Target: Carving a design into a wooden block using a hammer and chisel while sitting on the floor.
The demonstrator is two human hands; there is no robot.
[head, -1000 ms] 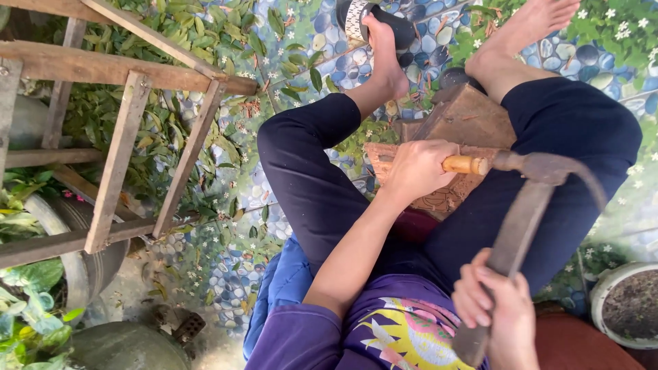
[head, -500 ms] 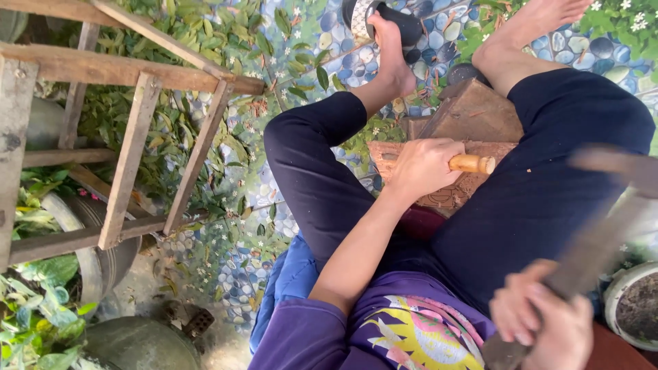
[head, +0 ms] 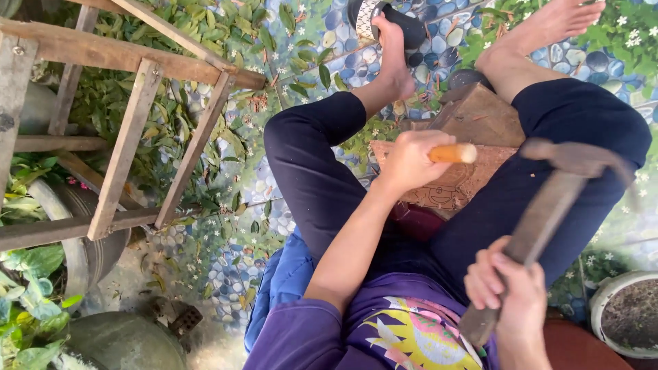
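Note:
I sit on the ground with my legs in dark trousers stretched out and my feet bare. My left hand (head: 410, 162) grips a chisel by its orange wooden handle (head: 454, 153), its tip hidden against a carved wooden board (head: 460, 186) that lies between my legs. My right hand (head: 508, 289) holds a hammer (head: 548, 205) low on its long wooden handle. The hammer's metal head hangs blurred just right of the chisel's butt end, a short gap apart. A plain wooden block (head: 488, 116) lies behind the board.
A rough wooden frame (head: 130, 137) stands at the left over leafy plants. A soil-filled pot (head: 627, 315) sits at the lower right, a green jar (head: 123, 342) at the lower left. A dark round container (head: 370, 17) lies by my left foot. Blue cloth (head: 288, 274) lies under me.
One second ago the hammer head rested on the chisel's end. It swung back to the right, and has now come forward again close to the chisel. My left hand stayed put.

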